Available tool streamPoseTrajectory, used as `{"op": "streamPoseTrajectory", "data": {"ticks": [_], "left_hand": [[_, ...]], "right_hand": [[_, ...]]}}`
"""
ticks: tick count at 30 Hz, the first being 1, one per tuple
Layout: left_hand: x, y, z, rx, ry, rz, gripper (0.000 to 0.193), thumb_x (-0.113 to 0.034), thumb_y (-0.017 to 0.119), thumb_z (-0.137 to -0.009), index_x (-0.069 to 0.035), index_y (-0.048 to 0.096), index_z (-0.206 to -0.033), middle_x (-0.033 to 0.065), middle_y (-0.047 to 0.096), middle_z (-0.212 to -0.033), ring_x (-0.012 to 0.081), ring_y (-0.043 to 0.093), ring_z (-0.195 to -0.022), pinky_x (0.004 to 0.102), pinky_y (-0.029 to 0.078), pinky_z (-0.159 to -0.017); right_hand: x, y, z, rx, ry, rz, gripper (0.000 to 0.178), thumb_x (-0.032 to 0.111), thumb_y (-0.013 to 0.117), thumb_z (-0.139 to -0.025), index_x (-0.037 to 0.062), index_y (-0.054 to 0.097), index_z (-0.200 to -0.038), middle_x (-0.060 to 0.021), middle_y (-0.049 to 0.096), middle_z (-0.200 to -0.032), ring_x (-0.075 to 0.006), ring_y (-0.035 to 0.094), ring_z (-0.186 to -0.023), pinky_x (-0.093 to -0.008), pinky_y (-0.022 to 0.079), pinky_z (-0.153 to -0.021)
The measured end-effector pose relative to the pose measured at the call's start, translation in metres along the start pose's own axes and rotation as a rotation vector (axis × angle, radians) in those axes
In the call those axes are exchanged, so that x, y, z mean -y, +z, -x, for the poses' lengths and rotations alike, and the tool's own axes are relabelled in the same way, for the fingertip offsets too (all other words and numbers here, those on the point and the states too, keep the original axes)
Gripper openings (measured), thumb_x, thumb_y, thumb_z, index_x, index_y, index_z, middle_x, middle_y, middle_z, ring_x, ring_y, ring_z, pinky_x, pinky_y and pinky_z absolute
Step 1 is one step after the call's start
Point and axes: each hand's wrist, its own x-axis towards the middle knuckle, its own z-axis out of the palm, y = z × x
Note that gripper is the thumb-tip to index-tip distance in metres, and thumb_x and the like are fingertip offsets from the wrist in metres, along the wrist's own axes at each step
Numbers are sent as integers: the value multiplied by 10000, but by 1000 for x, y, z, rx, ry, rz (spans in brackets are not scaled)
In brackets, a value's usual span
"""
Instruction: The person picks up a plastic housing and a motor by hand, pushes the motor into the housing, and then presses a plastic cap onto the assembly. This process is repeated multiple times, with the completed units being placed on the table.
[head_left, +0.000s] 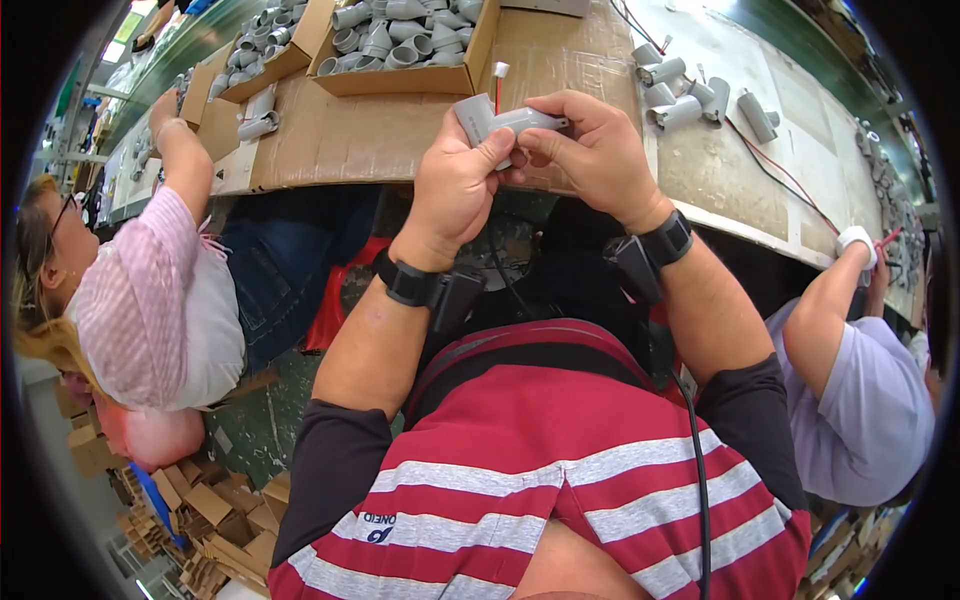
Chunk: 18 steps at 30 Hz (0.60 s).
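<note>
Over the table's front edge, my two hands hold a grey plastic housing (474, 118) made of a wide tube with a narrower, handle-like arm. My left hand (452, 185) is closed round the wide tube, its thumb pressed near the joint. The fingers of my right hand (598, 155) pinch the narrower arm, whose tip shows past them. A red and white wire with a white connector (500, 70) sticks up behind the housing. My fingers partly cover the joint between the two sections.
Cardboard boxes (400, 82) of grey fittings stand at the back. Several grey tubular housings (680, 112) lie to the right, near red and black wires (785, 178). Co-workers sit on my left (150, 290) and right (850, 400). Cartons (215, 505) lie on the floor behind.
</note>
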Motion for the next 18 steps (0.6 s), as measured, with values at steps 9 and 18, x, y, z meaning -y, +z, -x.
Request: {"op": "streamPoseTrajectory", "data": {"ticks": [9,18], "left_hand": [[-22,-20,25,-272,-42,-216,267,-269,583,-1062,-40,543,-1193,77,672,-909,145,647,-684,279,528,-544],[-38,-25,63,-510,-1,-436,415,-400,620,-1027,13,616,-1066,122,671,-717,208,678,-632,351,525,-520]], "right_hand": [[12,37,-5,197,-140,510,323,122,761,-866,29,658,-1158,-114,707,-940,-228,715,-784,-346,562,-672],[38,109,-5,166,-191,1039,266,209,745,-818,84,666,-1039,-164,699,-881,-394,693,-801,-486,549,-704]]}}
